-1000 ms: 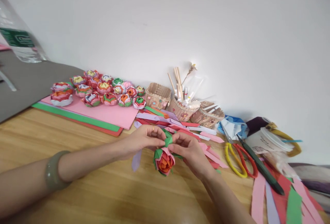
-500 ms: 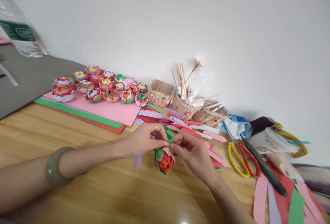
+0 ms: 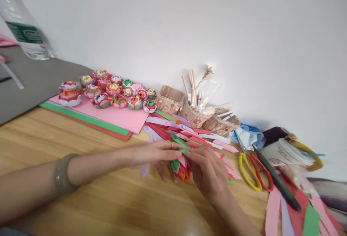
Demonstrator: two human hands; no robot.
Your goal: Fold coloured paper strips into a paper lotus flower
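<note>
A folded paper flower (image 3: 183, 170) with orange, red, pink and green petals hangs between my hands above the wooden table, its orange centre facing down toward me. My left hand (image 3: 159, 156) pinches the green paper at its top from the left, with its lower fingers behind and beside the petals. From the right, my right hand (image 3: 207, 169) grips the same green end, its fingers curled round the flower's side and hiding part of it. Just behind lie folded paper strips (image 3: 162, 121) in purple, red, pink, white and green.
Several finished paper flowers (image 3: 114, 88) rest on stacked coloured sheets (image 3: 127, 118) at the left. Behind stand small decorated baskets (image 3: 169, 100). Scissors (image 3: 251, 171), a dark green pen-like tool (image 3: 282, 183), a white tub (image 3: 286, 152) and cut strips (image 3: 311, 216) lie right. A bottle (image 3: 29, 33) stands far left.
The flower has tipped and moved slightly up and right. My left hand has flattened over its top, lower fingers spread below, and my right hand has closed more round its side.
</note>
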